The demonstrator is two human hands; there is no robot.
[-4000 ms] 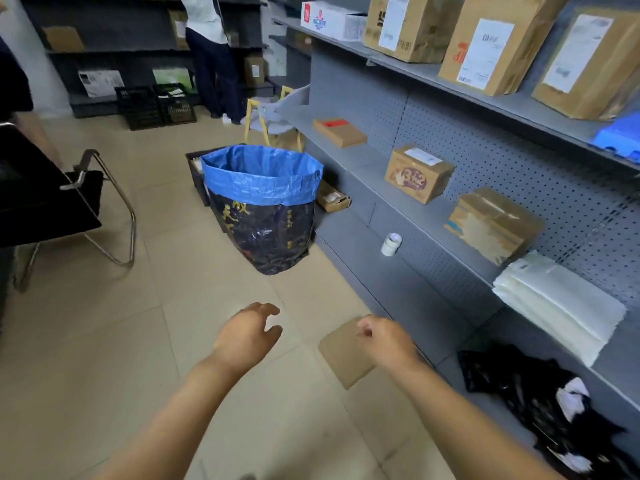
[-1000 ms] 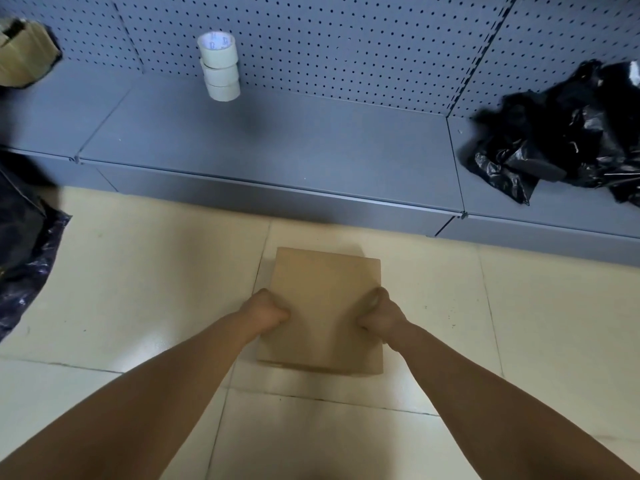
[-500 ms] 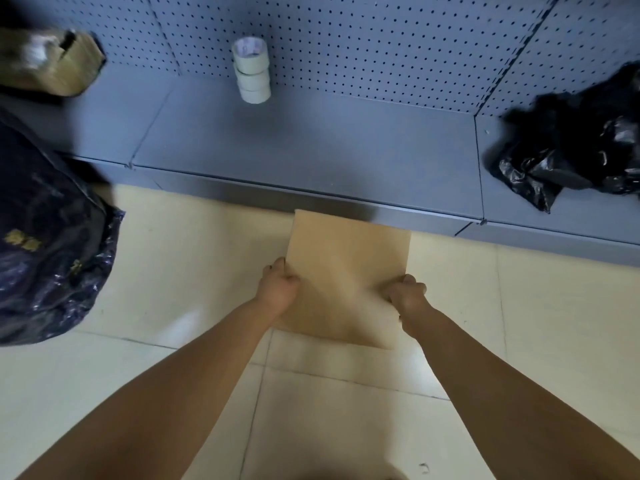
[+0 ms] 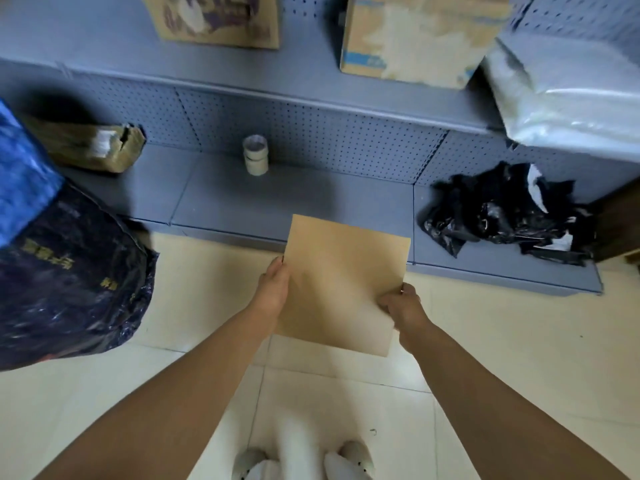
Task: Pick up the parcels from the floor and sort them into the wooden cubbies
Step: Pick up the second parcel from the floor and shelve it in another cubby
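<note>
Pale floor tiles fill the near ground, with the tips of two white shoes at the bottom edge. Above the floor, clear of it, a flat brown parcel is held in both hands: the left hand is clamped on its left edge, the right hand on its right edge near the lower corner. Left of the parcel stands a dark sack with a blue liner. Beyond the parcel runs a grey metal shelf carrying stacked tape rolls, a torn brown package far left and crumpled black plastic bags to the right. Higher up, behind the parcel, sit cardboard boxes and a white mailer.
</note>
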